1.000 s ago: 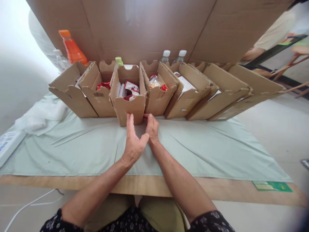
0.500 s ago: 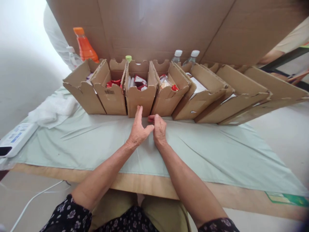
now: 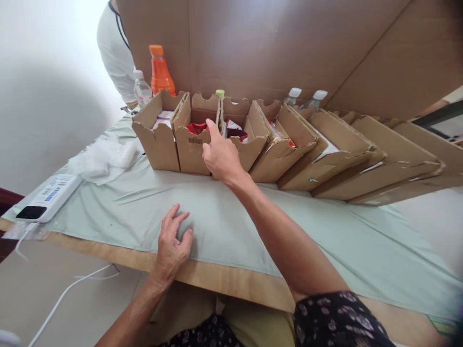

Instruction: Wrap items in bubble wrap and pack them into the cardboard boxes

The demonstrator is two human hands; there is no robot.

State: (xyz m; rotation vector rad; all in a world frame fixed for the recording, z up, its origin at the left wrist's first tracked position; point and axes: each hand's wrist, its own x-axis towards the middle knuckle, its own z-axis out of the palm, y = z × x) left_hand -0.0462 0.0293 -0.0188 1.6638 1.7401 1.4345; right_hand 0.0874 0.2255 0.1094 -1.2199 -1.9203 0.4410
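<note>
My right hand [image 3: 222, 153] is raised in front of the second and third cardboard boxes from the left. Its index finger points forward and its thumb stands apart; the other fingers are mostly hidden, and nothing shows in its grasp. Just beyond the fingertip, red packets [image 3: 197, 128] lie inside the second box [image 3: 193, 154]. Dark red and white packets [image 3: 236, 129] are in the third box [image 3: 253, 144], partly behind this hand. Near the front edge of the cloth, my left hand [image 3: 173, 241] hovers or rests with fingers spread, holding nothing.
Several more open boxes [image 3: 280, 161] continue to the right. Behind the row stand an orange bottle [image 3: 161, 74] and clear bottles [image 3: 142, 89]. Crumpled white wrap [image 3: 104, 156] and a white power bank-like device [image 3: 50, 197] lie left. Another person's sleeve [image 3: 117, 58] shows behind the cardboard.
My right hand has lifted from the cloth and reached forward to the boxes. My left hand has drawn back toward the table edge. The view has turned left.
</note>
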